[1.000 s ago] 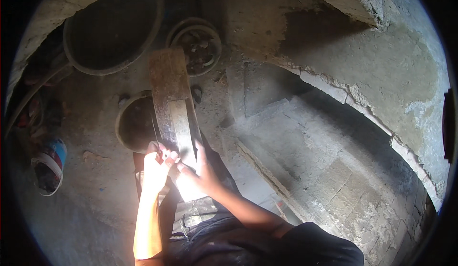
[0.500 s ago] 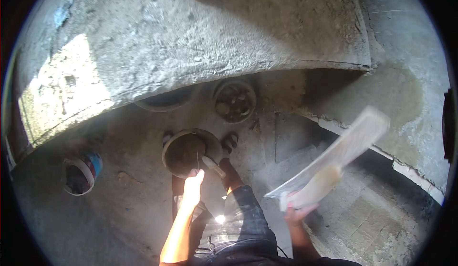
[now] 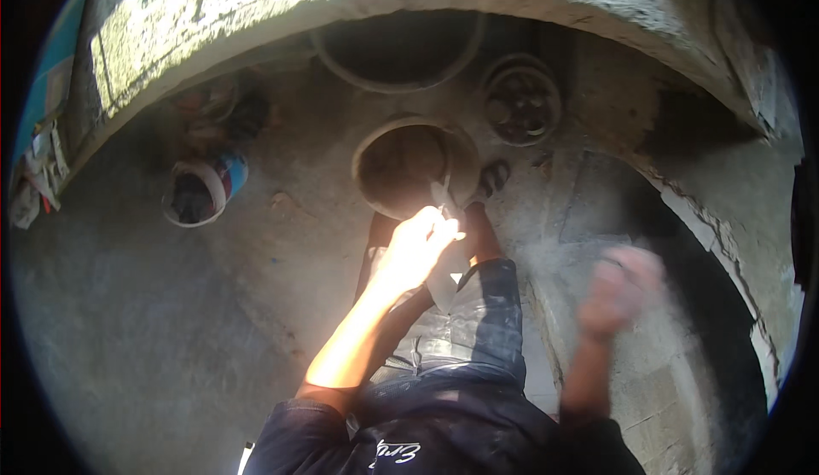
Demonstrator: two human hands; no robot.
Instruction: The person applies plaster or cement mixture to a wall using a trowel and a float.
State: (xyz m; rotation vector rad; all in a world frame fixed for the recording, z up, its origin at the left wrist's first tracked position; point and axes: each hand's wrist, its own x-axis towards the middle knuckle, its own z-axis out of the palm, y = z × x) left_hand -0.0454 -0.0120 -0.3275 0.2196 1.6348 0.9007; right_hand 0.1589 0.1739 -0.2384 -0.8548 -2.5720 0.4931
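My left hand [image 3: 418,240] is closed in bright sunlight in front of my legs. Below its fingers hangs a grey, pointed flat blade [image 3: 443,289], which looks like a trowel's; the grip is hidden in the fist. Just beyond the hand, a second small tool [image 3: 440,194] with a pale end leans at the rim of a round tub [image 3: 362,187] standing between my feet. My right hand [image 3: 621,292] is out to the right above the floor, smeared by motion. No tool shows in it, and its fingers cannot be made out.
A large dark basin [image 3: 341,74] stands under a curved, rough cement ledge [image 3: 512,2]. Beside it is a round container [image 3: 554,104] of mixed pieces. A white-and-blue bucket [image 3: 232,176] lies tipped at left. A broken-edged slab [image 3: 708,228] runs along the right.
The long flat board-like tool with a pale handle has gone from my right hand and out of view. The view has shifted, showing more under the ledge. My left hand stays closed near the tub.
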